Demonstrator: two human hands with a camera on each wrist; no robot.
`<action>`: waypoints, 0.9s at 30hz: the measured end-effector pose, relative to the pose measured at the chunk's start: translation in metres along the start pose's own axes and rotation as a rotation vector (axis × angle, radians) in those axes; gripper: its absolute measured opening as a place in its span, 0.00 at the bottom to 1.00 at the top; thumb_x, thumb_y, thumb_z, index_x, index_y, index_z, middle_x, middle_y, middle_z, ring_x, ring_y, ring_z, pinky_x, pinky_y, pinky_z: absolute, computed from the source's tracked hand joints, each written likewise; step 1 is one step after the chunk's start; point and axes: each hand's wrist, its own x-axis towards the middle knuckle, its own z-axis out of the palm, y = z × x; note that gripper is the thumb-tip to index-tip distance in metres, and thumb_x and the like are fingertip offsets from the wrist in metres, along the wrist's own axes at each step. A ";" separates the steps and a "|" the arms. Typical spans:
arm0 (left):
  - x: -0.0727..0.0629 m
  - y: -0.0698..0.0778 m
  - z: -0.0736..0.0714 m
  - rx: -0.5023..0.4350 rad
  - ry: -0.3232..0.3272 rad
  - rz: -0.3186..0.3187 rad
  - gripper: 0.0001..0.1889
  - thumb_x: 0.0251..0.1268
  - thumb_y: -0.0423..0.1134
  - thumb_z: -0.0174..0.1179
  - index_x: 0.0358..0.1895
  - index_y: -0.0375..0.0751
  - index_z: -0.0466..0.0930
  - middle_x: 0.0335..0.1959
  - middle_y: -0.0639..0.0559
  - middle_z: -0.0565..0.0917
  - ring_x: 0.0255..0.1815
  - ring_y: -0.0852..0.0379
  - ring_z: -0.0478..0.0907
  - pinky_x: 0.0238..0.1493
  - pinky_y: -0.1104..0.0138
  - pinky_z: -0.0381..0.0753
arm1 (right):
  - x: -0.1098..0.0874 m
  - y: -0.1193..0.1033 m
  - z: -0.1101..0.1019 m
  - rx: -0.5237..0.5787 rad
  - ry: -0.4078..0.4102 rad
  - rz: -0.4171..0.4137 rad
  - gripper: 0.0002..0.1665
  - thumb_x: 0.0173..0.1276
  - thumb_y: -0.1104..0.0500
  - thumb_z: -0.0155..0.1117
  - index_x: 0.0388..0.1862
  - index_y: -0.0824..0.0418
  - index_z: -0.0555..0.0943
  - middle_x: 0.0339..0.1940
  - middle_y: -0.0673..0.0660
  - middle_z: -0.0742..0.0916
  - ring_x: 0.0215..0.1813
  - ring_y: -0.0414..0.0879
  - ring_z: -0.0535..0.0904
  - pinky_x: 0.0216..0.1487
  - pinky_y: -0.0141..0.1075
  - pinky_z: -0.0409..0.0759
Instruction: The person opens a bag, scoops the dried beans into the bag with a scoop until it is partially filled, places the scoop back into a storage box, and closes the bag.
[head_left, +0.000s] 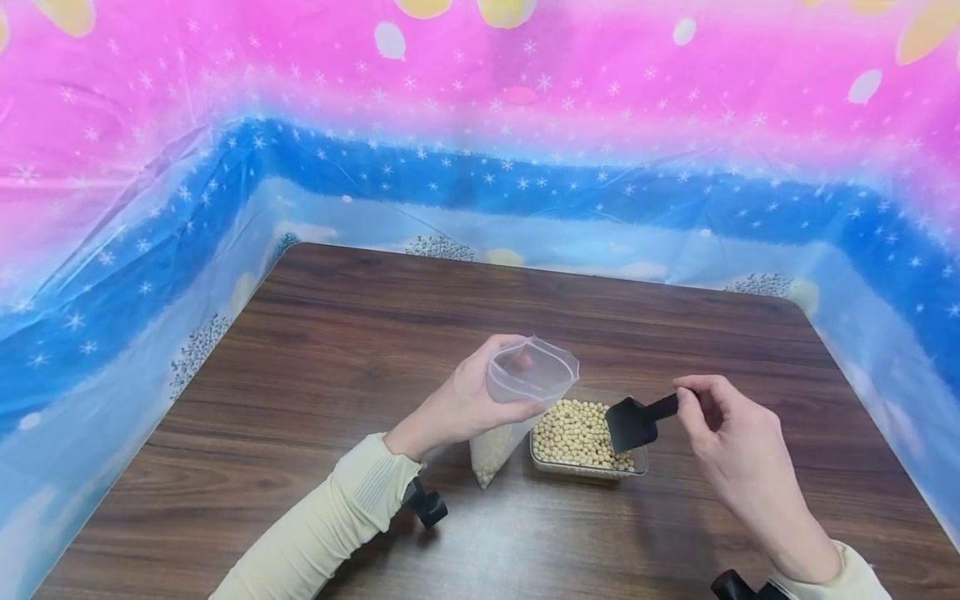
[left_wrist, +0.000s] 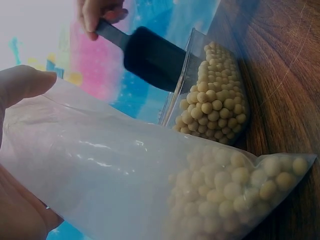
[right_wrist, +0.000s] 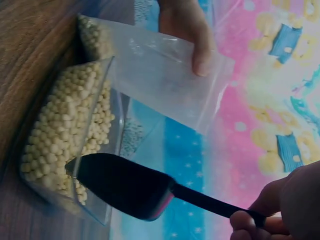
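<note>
My left hand [head_left: 457, 400] grips a clear zip bag [left_wrist: 115, 155] near its top, thumb on one side and fingers on the other. The bag's mouth gapes wide, and pale round beans [left_wrist: 225, 185] fill its lower part. Beside it on the table stands a clear plastic box [head_left: 588, 473] heaped with the same beans [right_wrist: 65, 120]. My right hand [head_left: 738, 454] pinches the handle end of a black scoop [head_left: 633, 423]. The scoop's blade slants over the right side of the box, its tip right at the beans.
A dark wood-grain table [head_left: 360, 333] carries the box and bag. Around its back and sides hangs a pink and blue patterned cloth [head_left: 480, 167]. A black wrist mount [head_left: 427, 504] juts out under the left sleeve.
</note>
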 end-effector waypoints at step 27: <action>0.000 -0.002 -0.001 0.006 -0.001 0.018 0.39 0.51 0.44 0.74 0.67 0.52 0.65 0.54 0.53 0.77 0.51 0.54 0.78 0.50 0.64 0.81 | -0.006 0.062 0.038 0.488 -0.333 0.426 0.18 0.79 0.62 0.45 0.56 0.75 0.71 0.32 0.59 0.84 0.32 0.41 0.81 0.36 0.32 0.83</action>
